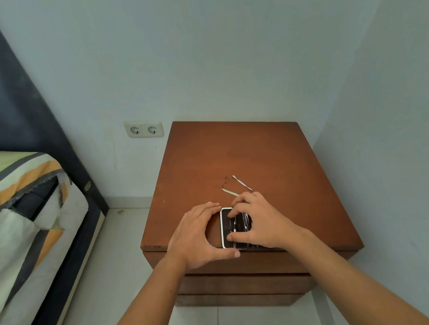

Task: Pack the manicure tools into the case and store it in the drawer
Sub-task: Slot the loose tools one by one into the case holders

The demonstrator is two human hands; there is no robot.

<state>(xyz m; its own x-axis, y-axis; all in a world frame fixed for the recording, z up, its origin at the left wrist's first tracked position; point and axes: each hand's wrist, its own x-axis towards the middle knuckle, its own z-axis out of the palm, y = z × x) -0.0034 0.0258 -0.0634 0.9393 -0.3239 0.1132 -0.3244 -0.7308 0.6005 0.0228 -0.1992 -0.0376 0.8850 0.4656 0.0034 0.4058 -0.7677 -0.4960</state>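
An open manicure case (pixel 227 229), white-rimmed with a dark lining, lies near the front edge of the brown nightstand (pixel 233 149). Several metal tools sit in its straps. My left hand (pixel 197 238) cups the case's left side, fingers at the top corner and thumb at the bottom edge. My right hand (pixel 256 221) lies over the right half of the case, fingertips and thumb on a tool inside it. Two loose thin metal tools lie on the top just beyond my hands, one (pixel 242 183) farther back and one (pixel 229 192) partly hidden by my right fingers.
The nightstand has closed drawer fronts (pixel 244 283) below its top. A bed (pixel 14 209) with a striped cover stands to the left. A double wall socket (pixel 144 129) is on the wall behind. Walls close in at the back and right.
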